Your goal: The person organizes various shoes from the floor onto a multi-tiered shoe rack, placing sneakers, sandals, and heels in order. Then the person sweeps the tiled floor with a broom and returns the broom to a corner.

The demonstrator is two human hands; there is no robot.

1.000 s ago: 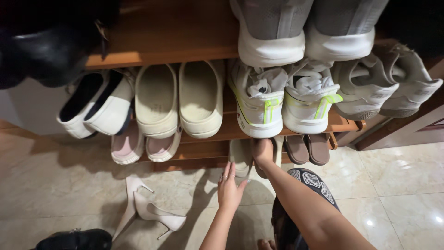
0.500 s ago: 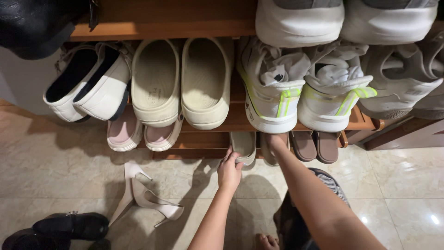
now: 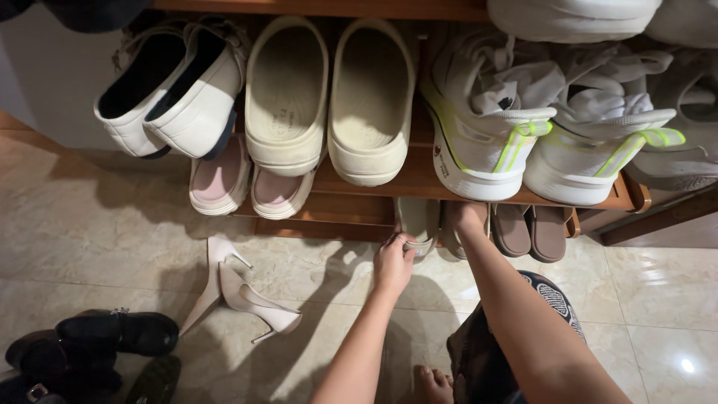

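Beige slippers (image 3: 419, 224) sit on the lowest shelf (image 3: 329, 217) of the shoe rack, long axes running near to far, heels toward the person. Left hand (image 3: 394, 262) has its fingers curled on the heel of the left slipper; right hand (image 3: 465, 217) reaches under the middle shelf onto the right one, its grip hidden. Brown sandals (image 3: 529, 232) crowd the right side; bare floor (image 3: 112, 247) lies open near, with pale high heels (image 3: 239, 295) off to the left.

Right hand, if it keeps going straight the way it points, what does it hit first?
Likely the beige slipper on the bottom shelf: the right hand already reaches onto it, beneath the white sneaker. Beyond that the shelf is dark, so depth is unclear.
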